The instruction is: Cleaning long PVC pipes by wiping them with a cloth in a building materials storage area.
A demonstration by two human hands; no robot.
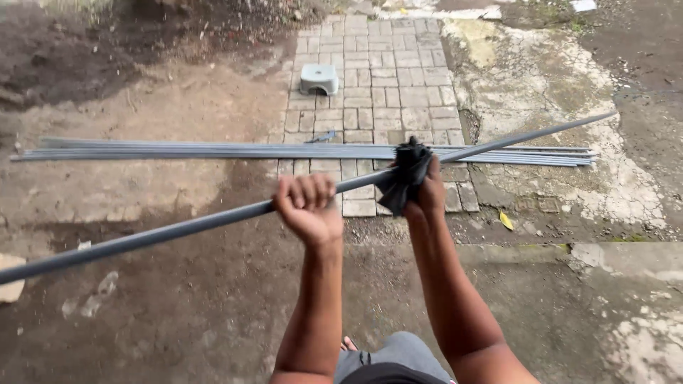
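Nearest the camera, the person's grey shorts (398, 355) showed at the bottom edge, with both forearms reaching forward over the bare dirt ground (178, 313).

The left hand (308, 206) was fully closed in a fist around a long grey pipe (178, 229), fingers curled over the top and knuckles facing the camera. The pipe ran diagonally across the view, from the lower left edge to the upper right, and was held clear of the ground.

The right hand (429, 193) was clamped on the same pipe, just to the right of the left hand. It gripped through a black cloth (404, 176) that was wrapped around the pipe, with loose folds hanging below. The fingers were largely hidden by the cloth.

Beyond the hands, a bundle of similar grey pipes (284, 151) lay flat, spanning the dirt, a strip of paving bricks (384, 85) and cracked concrete. A small dark tool (321, 136) rested against the bundle; its type could not be determined. A yellow leaf (506, 221) lay to the right.

Farthest away, a small pale plastic stool (319, 78) stood upright on the paving bricks.
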